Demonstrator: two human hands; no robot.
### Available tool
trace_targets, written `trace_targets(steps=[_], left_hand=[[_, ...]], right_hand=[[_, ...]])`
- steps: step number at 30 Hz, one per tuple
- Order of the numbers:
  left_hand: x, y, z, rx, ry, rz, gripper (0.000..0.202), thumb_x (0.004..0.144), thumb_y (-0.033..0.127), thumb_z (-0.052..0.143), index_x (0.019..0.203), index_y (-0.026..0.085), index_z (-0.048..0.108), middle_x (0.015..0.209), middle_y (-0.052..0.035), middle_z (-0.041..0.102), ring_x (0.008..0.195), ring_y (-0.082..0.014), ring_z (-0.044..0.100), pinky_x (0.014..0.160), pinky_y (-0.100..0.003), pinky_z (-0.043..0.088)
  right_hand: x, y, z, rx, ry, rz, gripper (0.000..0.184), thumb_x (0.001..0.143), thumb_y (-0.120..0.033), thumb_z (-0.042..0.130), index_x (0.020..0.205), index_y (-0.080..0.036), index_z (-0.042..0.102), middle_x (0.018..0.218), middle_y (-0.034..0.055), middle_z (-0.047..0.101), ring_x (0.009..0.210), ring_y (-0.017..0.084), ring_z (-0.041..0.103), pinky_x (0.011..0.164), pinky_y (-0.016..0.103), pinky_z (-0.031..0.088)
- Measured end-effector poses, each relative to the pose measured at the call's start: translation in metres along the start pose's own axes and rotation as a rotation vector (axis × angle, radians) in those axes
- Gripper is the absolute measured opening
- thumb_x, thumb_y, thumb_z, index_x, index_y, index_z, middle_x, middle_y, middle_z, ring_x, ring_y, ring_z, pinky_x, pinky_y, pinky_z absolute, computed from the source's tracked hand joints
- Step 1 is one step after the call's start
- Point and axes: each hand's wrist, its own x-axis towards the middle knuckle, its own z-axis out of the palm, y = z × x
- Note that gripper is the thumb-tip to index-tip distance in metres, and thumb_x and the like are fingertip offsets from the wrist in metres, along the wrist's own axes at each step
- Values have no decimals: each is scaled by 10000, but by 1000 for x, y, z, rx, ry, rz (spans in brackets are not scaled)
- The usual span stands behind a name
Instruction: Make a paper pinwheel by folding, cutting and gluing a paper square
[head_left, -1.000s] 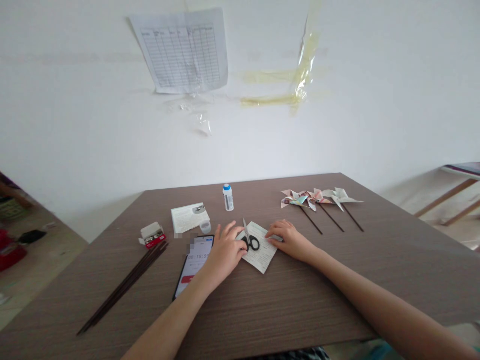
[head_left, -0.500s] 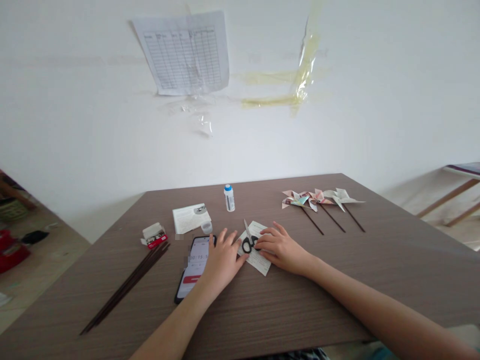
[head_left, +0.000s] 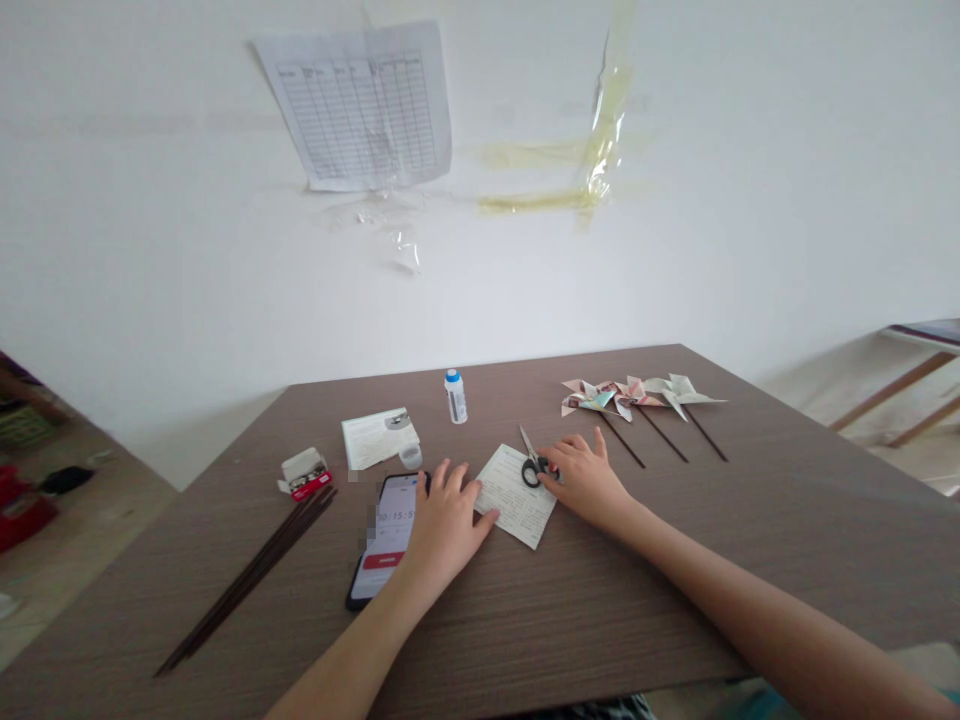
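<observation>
A square of printed paper (head_left: 517,510) lies at the middle of the table. My left hand (head_left: 448,510) is spread flat at its left corner, thumb and fingertips at the paper's edge, the palm beside and partly over a phone (head_left: 390,530). At the paper's upper right, my right hand (head_left: 589,475) has its thumb and fingers on the black handles of a pair of scissors (head_left: 531,468). Their blades are together and point away from me, towards the wall.
Behind the paper stands a glue bottle (head_left: 455,398). Three paper pinwheels (head_left: 630,397) on dark sticks lie at the back right. On the left are loose sticks (head_left: 247,580), an opened small box (head_left: 306,475), stacked paper (head_left: 379,440) and a small clear cup (head_left: 410,456).
My right hand has moved the scissors to the right, from the paper's middle to its upper right edge, uncovering more print. My left hand stays in place.
</observation>
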Motion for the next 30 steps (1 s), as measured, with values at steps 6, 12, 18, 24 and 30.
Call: trace_targets(steps=[6,12,18,24,30], left_hand=[[-3,7,4,5,6,13,425,1107,405,796,1484,219,860,1764,-190,691,1735,-499,516,1440,-797,358],[-4,4,9,48,30,5,479,1122,441,772,1550,236,833,1755,-206,692,1732,-511,510,1419,-820,373],[-4,2,11,75,41,5,463,1131,441,757,1542,245,839,1742,-199,703,1723,-505,523,1420,-807,384],[-4,-1,10,40,94,22,277,1146,373,716,1282,237,915,1653,-187,763,1656,-486,582,1393,-787,422],[-1,-3,10,26,102,-34,300,1108,308,783,1366,189,879,1677,-220,738,1624,-480,615,1373,-756,463]], right_hand=[[-2,-9,-11,-81,-45,113,404,1205,-380,634,1541,-266,828,1473,172,858,1562,448,642,1434,879,142],[1,-2,-18,-131,-128,195,366,1156,-387,678,1399,-229,901,1481,204,838,1574,485,606,1405,884,195],[8,25,-14,-132,-118,176,318,1062,-278,755,1324,-276,936,1341,180,895,1481,487,666,1361,858,316],[9,46,-5,-166,-54,114,320,1024,-174,719,1223,-286,943,1301,178,887,1404,462,681,1315,750,401],[8,47,-9,-212,-92,93,345,1075,-168,672,1281,-266,931,1331,209,848,1386,453,677,1238,662,468]])
